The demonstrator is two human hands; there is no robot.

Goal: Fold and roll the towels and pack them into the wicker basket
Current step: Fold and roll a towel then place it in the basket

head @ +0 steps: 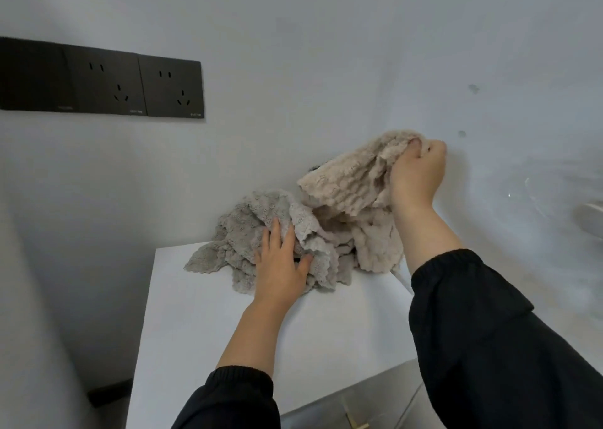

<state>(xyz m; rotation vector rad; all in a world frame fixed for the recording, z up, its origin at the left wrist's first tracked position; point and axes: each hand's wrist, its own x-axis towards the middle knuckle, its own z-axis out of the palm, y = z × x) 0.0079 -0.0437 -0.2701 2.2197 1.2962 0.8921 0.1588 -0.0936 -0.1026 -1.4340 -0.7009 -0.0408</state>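
**Pulling one towel free of the heap**

My right hand (416, 174) has its grip closed on the beige towel (352, 180), lifting a corner up so it peels off the pile. My left hand (282, 262) lies flat and open, pinning the grey towel (248, 229) to the bench (202, 314). Both towels are crumpled, fluffy, unfolded. No basket in sight.

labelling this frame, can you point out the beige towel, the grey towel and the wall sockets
beige towel (346, 180): head view, on its lifted upper flap
grey towel (241, 233): head view, on the crumpled middle, left of the hand
wall sockets (171, 86): head view, on the right-hand dark plate
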